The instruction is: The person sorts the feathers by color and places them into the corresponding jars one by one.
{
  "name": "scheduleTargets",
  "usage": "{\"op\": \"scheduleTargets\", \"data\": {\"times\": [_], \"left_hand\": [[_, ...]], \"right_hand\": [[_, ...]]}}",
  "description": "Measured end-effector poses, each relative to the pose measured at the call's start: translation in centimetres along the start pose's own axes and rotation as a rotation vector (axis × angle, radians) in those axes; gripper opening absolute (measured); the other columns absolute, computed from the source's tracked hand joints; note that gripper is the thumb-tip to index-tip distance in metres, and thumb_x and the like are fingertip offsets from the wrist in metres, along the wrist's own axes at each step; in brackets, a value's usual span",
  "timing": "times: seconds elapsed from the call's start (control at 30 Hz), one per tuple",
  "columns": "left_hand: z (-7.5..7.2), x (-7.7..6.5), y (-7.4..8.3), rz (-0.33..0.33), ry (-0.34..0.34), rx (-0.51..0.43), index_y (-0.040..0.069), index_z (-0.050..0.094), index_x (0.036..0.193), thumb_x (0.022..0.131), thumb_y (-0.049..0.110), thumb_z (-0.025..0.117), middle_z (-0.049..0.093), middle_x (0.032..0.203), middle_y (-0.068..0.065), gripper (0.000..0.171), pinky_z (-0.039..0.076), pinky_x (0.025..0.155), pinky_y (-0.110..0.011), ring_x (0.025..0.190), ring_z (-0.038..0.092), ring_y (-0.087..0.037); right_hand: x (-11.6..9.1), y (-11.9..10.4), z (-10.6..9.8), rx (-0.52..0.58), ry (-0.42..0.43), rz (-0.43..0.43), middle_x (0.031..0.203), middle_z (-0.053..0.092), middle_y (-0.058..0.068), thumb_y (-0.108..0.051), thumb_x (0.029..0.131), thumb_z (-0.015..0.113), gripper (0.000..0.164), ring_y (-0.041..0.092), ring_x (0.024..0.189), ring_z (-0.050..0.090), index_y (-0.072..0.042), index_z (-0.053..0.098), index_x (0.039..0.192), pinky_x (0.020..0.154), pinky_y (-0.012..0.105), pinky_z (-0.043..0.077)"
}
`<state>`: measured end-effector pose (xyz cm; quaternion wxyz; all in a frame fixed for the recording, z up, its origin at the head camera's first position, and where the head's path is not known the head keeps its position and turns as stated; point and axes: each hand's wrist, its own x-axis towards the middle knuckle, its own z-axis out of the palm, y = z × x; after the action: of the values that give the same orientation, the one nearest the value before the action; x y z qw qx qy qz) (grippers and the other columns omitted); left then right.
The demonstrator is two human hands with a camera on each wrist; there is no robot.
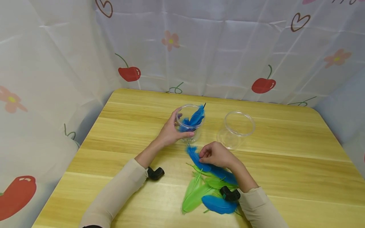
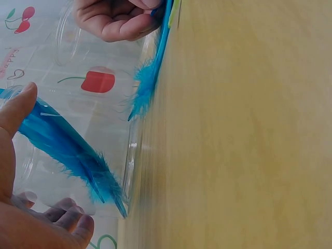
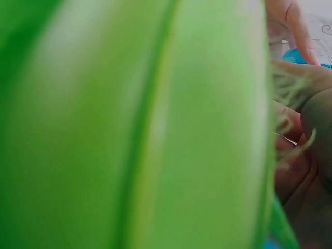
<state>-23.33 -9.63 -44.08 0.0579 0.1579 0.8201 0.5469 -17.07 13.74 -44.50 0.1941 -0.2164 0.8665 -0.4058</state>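
We note the right hand in a narrow grip, pinching a long blue feather whose axis slants far-left; just beyond its tip, the left hand holds a clear round plastic cup containing other blue feathers.

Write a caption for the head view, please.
The left hand holds a clear cup containing blue feathers; the right hand pinches another blue feather near green feathers.

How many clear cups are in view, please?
2: one cup in the left hand, with blue feathers inside; the other cup on the table, further right.
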Motion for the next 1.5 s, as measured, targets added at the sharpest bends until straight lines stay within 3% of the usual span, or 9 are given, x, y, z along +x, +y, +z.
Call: {"op": "scheduleTargets", "data": {"times": [0.73, 0.97, 1.13, 1.3, 1.5], "left_hand": [[0.1, 0.0, 0.1, -0.011, 0.001, -0.003, 0.028, 0.017, 0.157, 0.077, 0.037, 0.086, 0.037, 0.153, -0.013, 0.106, 0.039, 0.107, -0.051, 0.136, 0.041, -0.034], [0.1, 0.0, 0.1, -0.007, 0.003, -0.015, 0.028, 0.018, 0.157, 0.077, 0.037, 0.086, 0.037, 0.154, -0.014, 0.106, 0.038, 0.107, -0.051, 0.137, 0.040, -0.035], [0.1, 0.0, 0.2, -0.007, 0.001, -0.018, 0.027, 0.018, 0.157, 0.077, 0.036, 0.086, 0.036, 0.153, -0.014, 0.106, 0.038, 0.108, -0.051, 0.137, 0.039, -0.035], [0.1, -0.1, 0.2, -0.004, 0.002, -0.017, 0.027, 0.018, 0.157, 0.077, 0.036, 0.086, 0.037, 0.153, -0.014, 0.105, 0.037, 0.108, -0.051, 0.138, 0.039, -0.035], [0.2, 0.0, 0.1, -0.007, 0.004, -0.015, 0.028, 0.018, 0.157, 0.077, 0.036, 0.086, 0.037, 0.154, -0.013, 0.105, 0.038, 0.108, -0.050, 0.138, 0.038, -0.035]], "right_hand": [[-1.4, -1.9, -2.1, -0.003, 0.098, -0.006, 0.078, 0.067, -0.001, -0.008, 0.088, 0.074, 0.007, 0.017, 0.069, 0.060, -0.002, 0.073, 0.091, 0.062, 0.028, 0.052], [-2.4, -2.8, -3.3, 0.085, 0.198, -0.035, 0.081, 0.067, 0.003, -0.008, 0.089, 0.073, 0.007, 0.021, 0.074, 0.062, -0.002, 0.072, 0.092, 0.065, 0.027, 0.054], [-3.0, -3.3, -3.9, 0.143, 0.292, -0.060, 0.080, 0.067, 0.006, -0.009, 0.089, 0.074, 0.009, 0.026, 0.068, 0.061, -0.001, 0.071, 0.092, 0.058, 0.029, 0.052], [-3.5, -3.5, -4.3, 0.221, 0.358, -0.097, 0.078, 0.067, 0.009, -0.007, 0.090, 0.073, 0.008, 0.021, 0.059, 0.057, 0.000, 0.070, 0.092, 0.053, 0.035, 0.052], [-3.8, -3.5, -4.4, 0.335, 0.453, -0.197, 0.074, 0.065, 0.006, 0.003, 0.089, 0.069, 0.004, 0.018, 0.058, 0.058, 0.006, 0.068, 0.091, 0.056, 0.029, 0.053]]}}
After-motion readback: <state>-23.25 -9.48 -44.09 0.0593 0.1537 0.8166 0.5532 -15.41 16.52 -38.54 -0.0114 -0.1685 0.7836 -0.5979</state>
